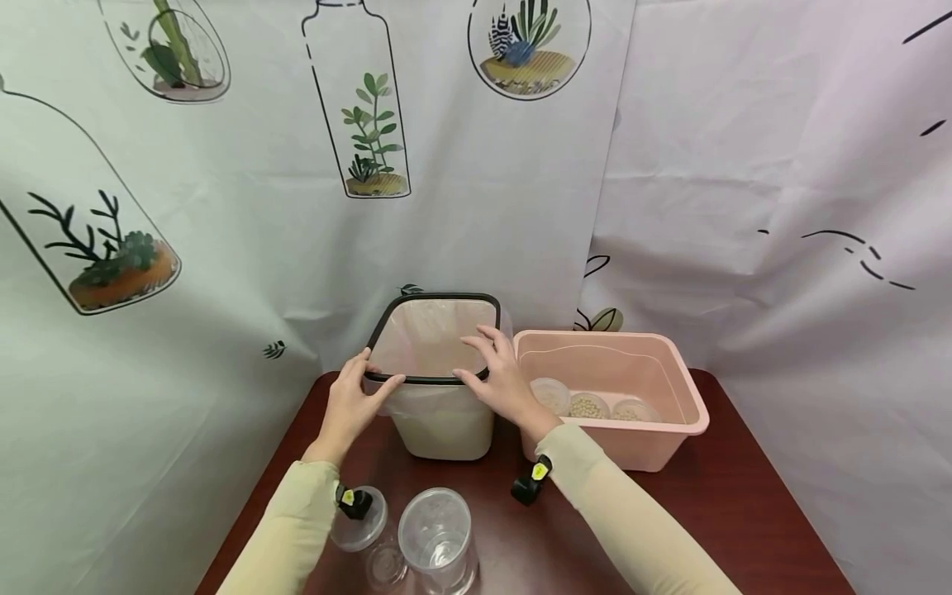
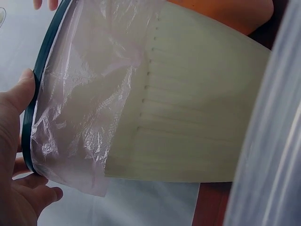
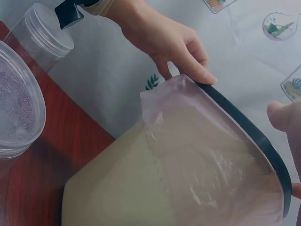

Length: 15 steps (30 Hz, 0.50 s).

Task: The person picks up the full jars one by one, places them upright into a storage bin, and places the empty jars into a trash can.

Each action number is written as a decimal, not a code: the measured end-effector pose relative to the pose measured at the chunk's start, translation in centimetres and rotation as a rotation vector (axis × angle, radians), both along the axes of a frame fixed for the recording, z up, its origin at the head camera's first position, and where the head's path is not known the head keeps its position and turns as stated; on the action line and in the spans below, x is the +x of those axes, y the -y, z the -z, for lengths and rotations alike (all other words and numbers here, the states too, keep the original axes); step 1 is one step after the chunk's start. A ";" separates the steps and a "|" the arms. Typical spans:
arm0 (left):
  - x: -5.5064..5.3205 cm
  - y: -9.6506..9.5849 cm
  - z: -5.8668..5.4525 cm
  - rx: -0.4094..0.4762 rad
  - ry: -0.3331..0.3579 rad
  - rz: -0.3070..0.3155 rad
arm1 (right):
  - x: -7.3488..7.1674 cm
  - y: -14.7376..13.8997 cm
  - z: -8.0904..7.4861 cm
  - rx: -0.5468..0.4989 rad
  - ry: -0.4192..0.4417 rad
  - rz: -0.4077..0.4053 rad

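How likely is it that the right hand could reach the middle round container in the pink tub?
Probably yes: the right hand is at the bin's rim, beside the pink tub, whose top is open with nothing seen above the middle round container. It would need to clear the tub's wall.

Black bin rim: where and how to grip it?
I'd pinch the black rim at its two near corners, coming from the near side: it's a narrow band round the top of the bin, with the liner draped below.
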State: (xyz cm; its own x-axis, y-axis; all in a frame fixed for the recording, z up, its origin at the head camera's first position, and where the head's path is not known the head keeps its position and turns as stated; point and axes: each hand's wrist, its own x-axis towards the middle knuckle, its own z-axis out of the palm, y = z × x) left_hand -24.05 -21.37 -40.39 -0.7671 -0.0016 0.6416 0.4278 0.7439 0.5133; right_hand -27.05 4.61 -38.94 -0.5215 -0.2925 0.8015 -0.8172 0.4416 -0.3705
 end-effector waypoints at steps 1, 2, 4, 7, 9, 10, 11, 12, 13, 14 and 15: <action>0.0 0.0 0.0 0.001 0.001 0.000 | 0.1 0.0 0.0 0.004 0.002 -0.001; 0.0 0.0 0.1 0.001 0.001 -0.001 | 0.1 -0.1 0.0 0.006 0.003 -0.004; 0.1 0.0 0.1 0.001 0.001 -0.003 | 0.3 -0.1 0.0 0.007 0.006 -0.007; 0.0 0.0 0.1 0.002 0.000 -0.003 | 0.9 -0.3 0.0 0.006 0.006 -0.010; 0.0 0.0 0.1 0.004 0.001 -0.004 | 1.4 -0.4 0.0 -0.007 -0.004 -0.025; 0.0 0.0 0.1 0.005 0.003 -0.005 | 1.7 -0.5 0.1 -0.013 -0.010 -0.032; -0.1 0.0 0.1 0.005 0.005 -0.005 | 2.0 -0.6 0.2 -0.021 -0.019 -0.039; -0.1 0.0 0.2 0.008 0.006 -0.004 | 2.3 -0.7 0.3 -0.029 -0.033 -0.048; -0.1 0.0 0.2 0.010 0.009 -0.005 | 2.7 -0.8 0.5 -0.035 -0.045 -0.056; -0.1 0.0 0.2 0.012 0.008 -0.004 | 3.0 -0.8 0.6 -0.044 -0.054 -0.066; -0.2 0.0 0.2 0.014 0.008 -0.004 | 3.4 -0.9 0.8 -0.051 -0.063 -0.074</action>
State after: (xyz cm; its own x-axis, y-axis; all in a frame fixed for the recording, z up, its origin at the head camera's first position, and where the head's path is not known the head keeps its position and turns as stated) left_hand -24.20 -21.35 -40.55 -0.7722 -0.0132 0.6352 0.4208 0.7384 0.5269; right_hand -23.63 5.51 -39.74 -0.4483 -0.2865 0.8467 -0.8690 0.3615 -0.3378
